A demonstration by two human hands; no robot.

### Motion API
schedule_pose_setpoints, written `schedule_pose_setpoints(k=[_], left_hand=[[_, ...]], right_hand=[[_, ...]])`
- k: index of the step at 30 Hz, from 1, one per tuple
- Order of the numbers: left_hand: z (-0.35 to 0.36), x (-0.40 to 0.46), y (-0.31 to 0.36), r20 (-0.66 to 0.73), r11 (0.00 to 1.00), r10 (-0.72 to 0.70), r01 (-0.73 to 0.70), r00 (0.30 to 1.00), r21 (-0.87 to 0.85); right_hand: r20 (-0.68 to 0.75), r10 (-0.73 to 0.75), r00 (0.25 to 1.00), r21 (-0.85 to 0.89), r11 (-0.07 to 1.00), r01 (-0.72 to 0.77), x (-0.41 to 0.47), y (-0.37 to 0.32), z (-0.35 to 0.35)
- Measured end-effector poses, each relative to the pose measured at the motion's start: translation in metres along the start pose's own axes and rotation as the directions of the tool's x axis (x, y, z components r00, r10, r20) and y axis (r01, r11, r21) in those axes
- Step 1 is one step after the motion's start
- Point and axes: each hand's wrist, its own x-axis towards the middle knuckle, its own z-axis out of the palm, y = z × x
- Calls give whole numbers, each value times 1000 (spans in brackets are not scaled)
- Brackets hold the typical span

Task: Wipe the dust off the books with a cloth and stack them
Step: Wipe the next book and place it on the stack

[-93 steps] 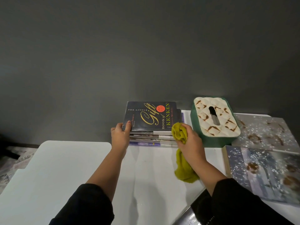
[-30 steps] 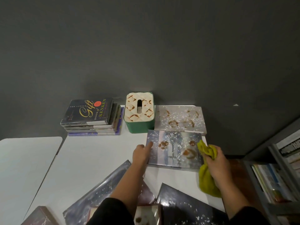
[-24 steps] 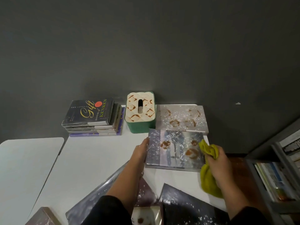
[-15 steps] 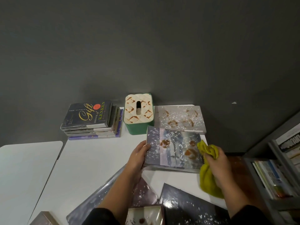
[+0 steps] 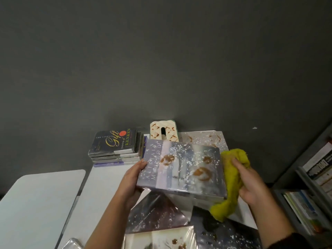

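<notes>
Honestly, we've stacked four-ish clean books; hands: left hand grips a dusty, stained book, right hand clutches the yellow-green cloth; several dusty books remain.

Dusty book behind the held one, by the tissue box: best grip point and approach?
Probably the grey book's right short edge, coming from the right. It lies flat, the tissue box blocks its left, the wall its back, and the held book covers its front.

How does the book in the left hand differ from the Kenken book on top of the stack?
The held book is pale, speckled white with brown smears; the Kenken book is black and looks clean. The held book is lifted and tilted, gripped by the left hand; the Kenken book lies flat atop the stack. Both look plastic-wrapped.
</notes>
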Motion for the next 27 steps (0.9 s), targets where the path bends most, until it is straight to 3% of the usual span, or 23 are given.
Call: schedule_pose_setpoints(k=[6, 9, 12, 15, 17, 21, 27], left_hand=[[-44, -34, 30, 17, 999, -32, 33, 999, -21], [-61, -45, 40, 25, 999, -35, 36, 999, -7], [-72, -55, 46, 1, 981, -15, 15, 1000, -196], [-70, -67, 51, 76, 867, 72, -25, 994, -497], [-59, -77, 48, 143, 797, 137, -23, 980, -604], [-29, -95, 28, 357, 726, 213, 97, 909, -680], [-25, -100, 15, 381, 677, 144, 190, 913, -711]], right_hand=[[221, 80, 972, -27, 997, -76, -52, -2, 43], [253, 76, 965, -62, 996, -62, -69, 4, 59], [208, 64, 976, -22, 998, -61, -80, 14, 75], [176, 56, 983, 89, 993, -73, -89, 27, 92], [173, 44, 984, 164, 984, -73, -96, 34, 103], [145, 0, 989, 220, 975, -32, -114, 41, 122], [215, -105, 971, 126, 989, 79, -138, 50, 124]])
